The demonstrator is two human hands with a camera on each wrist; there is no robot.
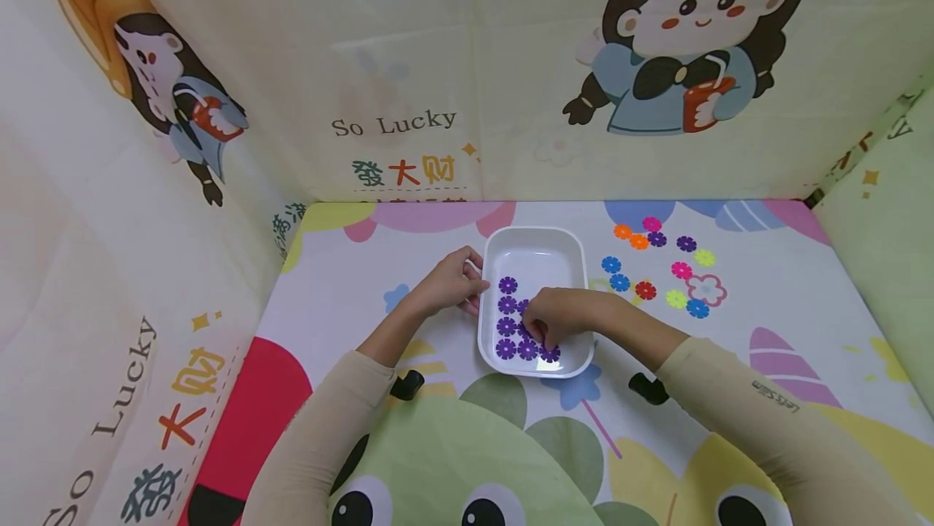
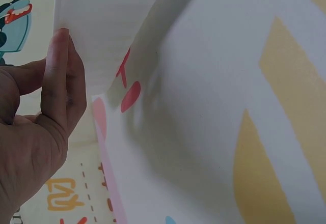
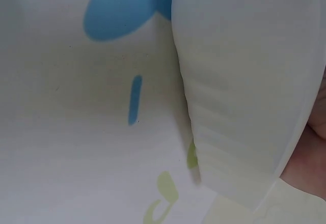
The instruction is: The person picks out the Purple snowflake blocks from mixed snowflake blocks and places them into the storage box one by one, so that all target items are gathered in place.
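Observation:
A white rectangular tray (image 1: 565,246) lies on the patterned table. Several purple flower-shaped pieces (image 1: 507,326) stand in rows in its lower left part. At the tray's left side, my left hand (image 1: 454,279) holds the rim, with fingers (image 2: 60,76) against the outer wall in the left wrist view. My right hand (image 1: 560,314) reaches over the right wall into the tray, fingers bunched and pointing down. Its fingertips pinch at a purple flower piece (image 1: 550,354) in the bottom row. The hand covers part of the rows; the right wrist view shows mostly the tray's outer wall (image 3: 244,91).
Loose flower pieces in several colours lie right of the tray, among them a red one (image 1: 645,290), an orange one (image 1: 623,232) and a blue one (image 1: 697,309). A printed cloth wall (image 1: 511,161) rises behind the table, with others at both sides.

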